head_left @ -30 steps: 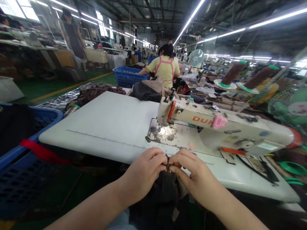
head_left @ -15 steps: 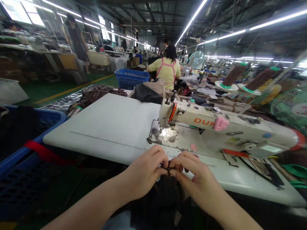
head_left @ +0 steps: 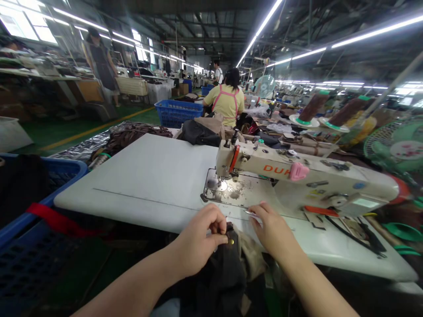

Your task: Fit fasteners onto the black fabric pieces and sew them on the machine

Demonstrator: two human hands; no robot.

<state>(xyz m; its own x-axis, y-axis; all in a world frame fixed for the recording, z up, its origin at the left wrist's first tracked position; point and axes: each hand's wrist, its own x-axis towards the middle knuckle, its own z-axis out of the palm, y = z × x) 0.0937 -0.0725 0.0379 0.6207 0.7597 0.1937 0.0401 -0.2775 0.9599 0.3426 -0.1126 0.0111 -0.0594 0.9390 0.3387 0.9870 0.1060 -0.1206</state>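
My left hand (head_left: pixel 205 237) is closed in a pinch on the top edge of a black fabric piece (head_left: pixel 228 264), just off the table's front edge. A small gold stud (head_left: pixel 231 241) shows on the fabric beside my fingertips, and beige cloth (head_left: pixel 251 255) hangs along its right side. My right hand (head_left: pixel 272 226) is over the white tabletop, its fingers closed around a small pointed metal tool (head_left: pixel 250 213). Only the tool's shiny tip sticks out to the left; the rest is hidden by the fingers. The sewing machine (head_left: pixel 277 165) stands just beyond both hands.
The white sewing table (head_left: pixel 148 176) spreads left of the machine. A blue basket (head_left: pixel 66 171) with dark cloth and a red strap (head_left: pixel 59 218) is at the left. Behind the table are piled fabrics (head_left: pixel 203 130), another blue basket (head_left: pixel 178 112) and a seated person (head_left: pixel 228 99).
My right hand has left the fabric and moved right onto the tabletop, where it has hold of the metal tool. My left hand keeps its pinch; the gold stud now shows.
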